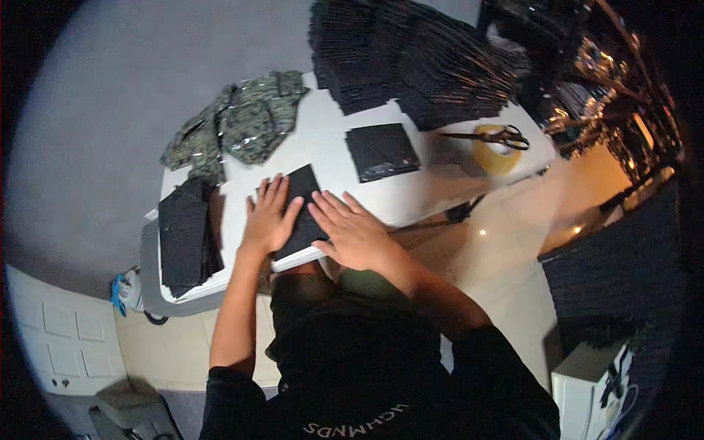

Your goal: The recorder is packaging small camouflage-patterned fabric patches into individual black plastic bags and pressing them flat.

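A white table (323,147) stands over a pale tiled floor. At its far end, big stacks of black flat packages (418,62) tower; camouflage garments (242,121) lie left. A black folded piece (302,209) sits at the near edge, pressed flat under the left hand (268,216) and right hand (356,231), fingers spread apart. Scissors (495,136) rest on a yellow tape roll (495,154).

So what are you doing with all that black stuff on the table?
A person presses both hands flat on a folded black piece at the near edge of the white table. The left hand and right hand lie side by side on it. Beyond sit a bagged black piece, big black stacks, camouflage packs, scissors and a tape roll.
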Available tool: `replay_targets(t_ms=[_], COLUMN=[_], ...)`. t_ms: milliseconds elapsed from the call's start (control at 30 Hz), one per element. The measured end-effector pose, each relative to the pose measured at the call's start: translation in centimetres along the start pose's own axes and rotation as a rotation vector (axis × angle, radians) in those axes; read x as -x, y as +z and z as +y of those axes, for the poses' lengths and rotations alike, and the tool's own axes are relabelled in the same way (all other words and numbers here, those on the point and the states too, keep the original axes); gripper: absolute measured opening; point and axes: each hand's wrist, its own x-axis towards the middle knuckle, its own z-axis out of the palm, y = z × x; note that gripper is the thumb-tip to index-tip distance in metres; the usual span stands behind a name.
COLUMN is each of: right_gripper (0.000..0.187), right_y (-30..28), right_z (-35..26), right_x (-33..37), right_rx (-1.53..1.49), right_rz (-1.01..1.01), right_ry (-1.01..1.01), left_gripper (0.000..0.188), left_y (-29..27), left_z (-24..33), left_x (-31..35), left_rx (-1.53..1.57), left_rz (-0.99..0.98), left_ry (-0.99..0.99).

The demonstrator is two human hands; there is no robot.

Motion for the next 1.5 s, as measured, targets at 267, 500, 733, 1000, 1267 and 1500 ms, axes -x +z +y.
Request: replay_targets(t_ms=[267, 500, 733, 1000, 1267, 1500], right_gripper=[0.084, 0.094, 0.091, 0.076, 0.064, 0.065], right_y=[2.0, 3.9, 2.1, 1.6, -1.1, 1.8], right_z=[0.7, -0.1, -0.3, 2.1, 1.5, 1.8], right_x=[0.2, -0.9, -0.4, 0.6, -3.2, -10.5], right_rx=[-0.137, -0.177, -0.269, -0.366, -0.354, -0.253], right_rz=[0.072, 0.386, 0.296, 0.403, 0.145, -0.049], right_ry=[0.100, 0.177, 0.157, -0.037, 0.050, 0.101], left_gripper=[0.034, 0.040, 0.025, 0.015, 0.059, 0.082], left_y=[-4.5, 1.0, 3.9, -2.9, -3.2, -0.5], left_z=[13.8, 22.3, 22.3, 16.3, 2.7, 0.8], left_x=[1.6, 0.6, 1.2, 5.5, 4.0, -0.2], left_rx=[0.358, -0.113, -0.002, 0.765, 0.663, 0.318], left_rz=[0.195, 0.152, 0.314, 0.235, 0.326, 0.222], left_ry=[0.352, 0.526, 0.603, 0.502, 0.084, 0.118])
